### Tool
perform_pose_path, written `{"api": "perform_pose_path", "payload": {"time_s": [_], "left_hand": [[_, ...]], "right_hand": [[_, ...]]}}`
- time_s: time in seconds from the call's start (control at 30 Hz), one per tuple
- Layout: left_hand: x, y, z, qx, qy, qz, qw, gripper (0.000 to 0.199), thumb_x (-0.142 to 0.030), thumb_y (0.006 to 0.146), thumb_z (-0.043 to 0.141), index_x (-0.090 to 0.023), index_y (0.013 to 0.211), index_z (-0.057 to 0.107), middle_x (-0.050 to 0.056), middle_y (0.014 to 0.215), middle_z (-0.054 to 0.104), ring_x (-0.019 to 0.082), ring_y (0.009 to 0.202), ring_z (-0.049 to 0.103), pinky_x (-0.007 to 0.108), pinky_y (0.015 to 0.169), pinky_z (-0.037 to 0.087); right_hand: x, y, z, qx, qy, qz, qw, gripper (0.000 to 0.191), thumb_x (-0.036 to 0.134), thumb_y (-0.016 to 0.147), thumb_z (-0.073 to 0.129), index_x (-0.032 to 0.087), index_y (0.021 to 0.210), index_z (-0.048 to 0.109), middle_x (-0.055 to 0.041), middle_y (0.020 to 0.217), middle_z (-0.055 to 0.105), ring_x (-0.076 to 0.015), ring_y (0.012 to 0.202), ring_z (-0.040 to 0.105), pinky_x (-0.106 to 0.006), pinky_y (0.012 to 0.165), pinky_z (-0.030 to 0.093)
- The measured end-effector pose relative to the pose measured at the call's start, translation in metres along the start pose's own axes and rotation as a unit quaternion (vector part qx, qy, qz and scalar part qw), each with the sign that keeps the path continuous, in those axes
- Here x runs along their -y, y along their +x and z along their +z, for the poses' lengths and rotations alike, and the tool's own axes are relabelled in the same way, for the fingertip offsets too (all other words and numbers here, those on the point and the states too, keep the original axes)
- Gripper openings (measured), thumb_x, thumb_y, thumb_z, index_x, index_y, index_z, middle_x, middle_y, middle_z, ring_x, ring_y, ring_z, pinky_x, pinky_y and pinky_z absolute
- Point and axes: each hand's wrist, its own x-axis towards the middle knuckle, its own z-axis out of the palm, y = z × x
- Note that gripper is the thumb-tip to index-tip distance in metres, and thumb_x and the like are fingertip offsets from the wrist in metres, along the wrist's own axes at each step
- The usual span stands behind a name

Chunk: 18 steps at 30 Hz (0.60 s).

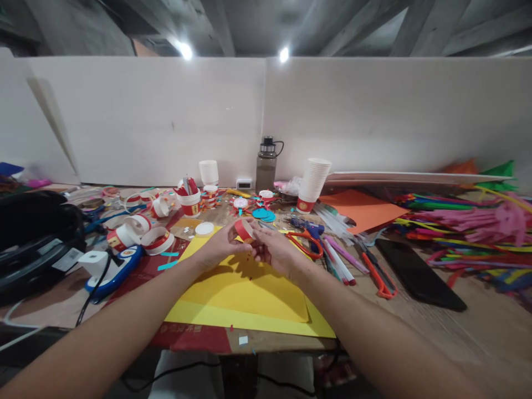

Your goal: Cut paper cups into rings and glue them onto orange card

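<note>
My left hand [222,244] pinches a short red paper cup piece [244,230], tilted above the yellow paper sheets [266,302]. My right hand [274,249] is closed at the piece's right side, its fingertips against it and partly hidden. Orange-handled scissors [312,254] lie just beyond my right hand. Blue paper discs [264,215] and small cup bases with coloured strips, such as this one [240,205], sit behind my hands. Left of them are a white disc [204,228] and cut cup rings [158,240].
A stack of paper cups [313,185] and a water bottle [266,166] stand at the back. On the right lie a glue gun [310,227], a second pair of scissors [378,274], a phone [419,274] and pipe cleaners [477,221]. A blue-white power strip [118,271] sits left.
</note>
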Motion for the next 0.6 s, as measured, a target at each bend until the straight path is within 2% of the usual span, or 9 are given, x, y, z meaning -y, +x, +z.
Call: {"api": "perform_pose_path", "payload": {"time_s": [0.1, 0.27, 0.37, 0.5, 0.6], "left_hand": [[0.0010, 0.0006, -0.0033, 0.026, 0.026, -0.003, 0.999, 0.059, -0.025, 0.062, 0.081, -0.021, 0.118, 0.061, 0.011, 0.120, 0.064, 0.025, 0.113, 0.058, 0.032, 0.094, 0.045], [0.0050, 0.0017, -0.0082, 0.028, 0.054, -0.006, 0.998, 0.050, -0.029, 0.066, 0.079, -0.020, 0.112, 0.061, 0.010, 0.111, 0.066, 0.023, 0.103, 0.062, 0.033, 0.091, 0.047], [0.0038, 0.0018, -0.0094, 0.026, 0.076, 0.017, 0.997, 0.059, -0.027, 0.063, 0.081, -0.021, 0.118, 0.059, 0.010, 0.117, 0.064, 0.024, 0.107, 0.060, 0.034, 0.093, 0.046], [0.0000, 0.0016, -0.0092, 0.056, 0.057, 0.034, 0.996, 0.083, -0.020, 0.059, 0.083, -0.025, 0.133, 0.048, 0.011, 0.131, 0.056, 0.026, 0.121, 0.053, 0.036, 0.102, 0.041], [-0.0004, 0.0009, -0.0077, 0.067, 0.019, 0.026, 0.997, 0.084, -0.019, 0.060, 0.082, -0.027, 0.135, 0.046, 0.010, 0.136, 0.053, 0.026, 0.126, 0.048, 0.034, 0.100, 0.042]], "right_hand": [[0.0005, -0.0019, 0.0017, 0.001, 0.017, 0.026, 1.000, 0.015, 0.026, 0.092, 0.048, 0.017, 0.083, 0.055, 0.0027, 0.057, 0.058, -0.0061, 0.043, 0.052, -0.015, 0.041, 0.039], [0.0007, -0.0009, 0.0017, -0.005, 0.048, 0.070, 0.996, 0.016, 0.024, 0.093, 0.045, 0.016, 0.085, 0.057, 0.0020, 0.058, 0.058, -0.0056, 0.043, 0.051, -0.015, 0.041, 0.038], [-0.0004, 0.0012, -0.0013, 0.008, 0.057, 0.062, 0.996, 0.014, 0.021, 0.091, 0.047, 0.014, 0.084, 0.057, 0.0016, 0.058, 0.058, -0.0048, 0.044, 0.050, -0.014, 0.042, 0.037], [0.0026, 0.0000, -0.0053, 0.022, 0.052, 0.019, 0.998, 0.014, 0.026, 0.085, 0.060, 0.015, 0.077, 0.056, 0.0017, 0.059, 0.058, -0.0050, 0.047, 0.050, -0.015, 0.044, 0.038], [0.0064, -0.0018, -0.0075, 0.024, 0.052, -0.013, 0.998, 0.019, 0.031, 0.079, 0.068, 0.016, 0.076, 0.057, 0.0028, 0.058, 0.057, -0.0054, 0.047, 0.051, -0.016, 0.044, 0.039]]}}
